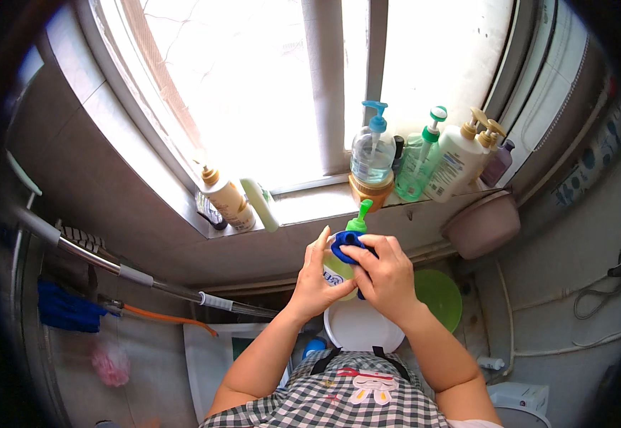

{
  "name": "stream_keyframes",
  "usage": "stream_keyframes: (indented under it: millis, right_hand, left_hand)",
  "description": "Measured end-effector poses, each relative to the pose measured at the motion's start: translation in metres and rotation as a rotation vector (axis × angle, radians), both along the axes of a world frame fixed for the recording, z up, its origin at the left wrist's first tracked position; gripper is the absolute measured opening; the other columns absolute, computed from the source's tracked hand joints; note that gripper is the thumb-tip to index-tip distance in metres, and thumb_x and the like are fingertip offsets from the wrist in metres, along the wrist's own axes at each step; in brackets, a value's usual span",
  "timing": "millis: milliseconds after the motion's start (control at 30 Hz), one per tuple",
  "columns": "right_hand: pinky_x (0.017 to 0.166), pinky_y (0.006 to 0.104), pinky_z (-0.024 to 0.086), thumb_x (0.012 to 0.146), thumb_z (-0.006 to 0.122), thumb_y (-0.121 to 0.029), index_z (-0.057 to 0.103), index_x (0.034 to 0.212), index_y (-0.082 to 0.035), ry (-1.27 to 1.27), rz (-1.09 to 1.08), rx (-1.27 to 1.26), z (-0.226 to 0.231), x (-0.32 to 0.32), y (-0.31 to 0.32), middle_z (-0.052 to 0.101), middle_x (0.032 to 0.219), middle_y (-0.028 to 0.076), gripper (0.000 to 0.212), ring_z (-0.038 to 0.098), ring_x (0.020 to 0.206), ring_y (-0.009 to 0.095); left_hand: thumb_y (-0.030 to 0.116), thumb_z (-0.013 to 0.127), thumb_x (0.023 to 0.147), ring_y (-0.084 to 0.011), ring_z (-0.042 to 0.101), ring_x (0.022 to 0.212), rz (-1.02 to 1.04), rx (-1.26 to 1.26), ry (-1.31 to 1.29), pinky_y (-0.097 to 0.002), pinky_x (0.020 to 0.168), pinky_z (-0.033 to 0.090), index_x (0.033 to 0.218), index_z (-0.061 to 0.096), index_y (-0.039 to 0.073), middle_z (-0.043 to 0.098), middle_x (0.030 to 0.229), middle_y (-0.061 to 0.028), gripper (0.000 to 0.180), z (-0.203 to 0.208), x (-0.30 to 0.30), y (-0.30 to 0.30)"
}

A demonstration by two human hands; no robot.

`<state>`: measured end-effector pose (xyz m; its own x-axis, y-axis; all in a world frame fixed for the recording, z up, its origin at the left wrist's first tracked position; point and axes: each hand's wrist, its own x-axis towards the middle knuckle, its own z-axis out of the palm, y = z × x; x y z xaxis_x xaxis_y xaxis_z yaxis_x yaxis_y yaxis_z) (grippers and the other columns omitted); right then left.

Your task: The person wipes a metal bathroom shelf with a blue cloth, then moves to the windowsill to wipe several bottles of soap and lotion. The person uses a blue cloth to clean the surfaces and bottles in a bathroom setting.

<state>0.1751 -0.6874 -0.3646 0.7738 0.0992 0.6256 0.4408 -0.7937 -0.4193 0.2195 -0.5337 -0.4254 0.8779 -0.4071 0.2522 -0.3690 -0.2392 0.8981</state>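
Observation:
A see-through pump bottle (335, 267) with a green pump head and yellowish contents is held up before me. My left hand (310, 282) grips it from the left side, fingers pointing up along it and thumb across its lower front. A dark blue cloth (345, 247) is bunched against the bottle's upper part, just below the pump. My right hand (385, 274) pinches this cloth and presses it to the bottle. Both hands hide much of the bottle. Beneath them is a white round basin (346, 332), partly covered by my hands and apron.
On the sill stand a cream pump bottle (226, 200), a blue-topped pump bottle (372, 153), a green pump bottle (419, 164) and white pump bottles (457, 160). A pink basin (485, 225) hangs at right, above a green basin (442, 298). A metal pole (96, 260) crosses the left.

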Motion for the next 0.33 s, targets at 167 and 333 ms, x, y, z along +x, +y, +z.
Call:
stream_keyframes:
  millis: [167, 333]
  right_hand:
    - [0.075, 0.0364, 0.049, 0.071, 0.064, -0.005, 0.067, 0.098, -0.012, 0.020, 0.036, -0.012, -0.011, -0.012, 0.004, 0.057, 0.099, 0.006, 0.028, 0.056, 0.089, 0.027]
    - [0.077, 0.0361, 0.050, 0.069, 0.065, -0.004, 0.068, 0.095, -0.012, 0.073, 0.141, 0.008, -0.026, -0.024, 0.006, 0.060, 0.100, 0.005, 0.028, 0.057, 0.090, 0.027]
  left_hand:
    - [0.018, 0.077, 0.064, -0.0290, 0.049, 0.113, 0.047, -0.038, 0.063, -0.0382, 0.094, 0.043, 0.145, 0.018, 0.009, 0.040, 0.126, -0.0166, 0.101, -0.010, -0.002, 0.002]
    - [0.017, 0.078, 0.064, -0.0304, 0.048, 0.114, 0.092, -0.008, -0.010, -0.0390, 0.094, 0.044, 0.146, 0.015, 0.011, 0.038, 0.130, -0.0144, 0.104, -0.008, 0.005, 0.006]
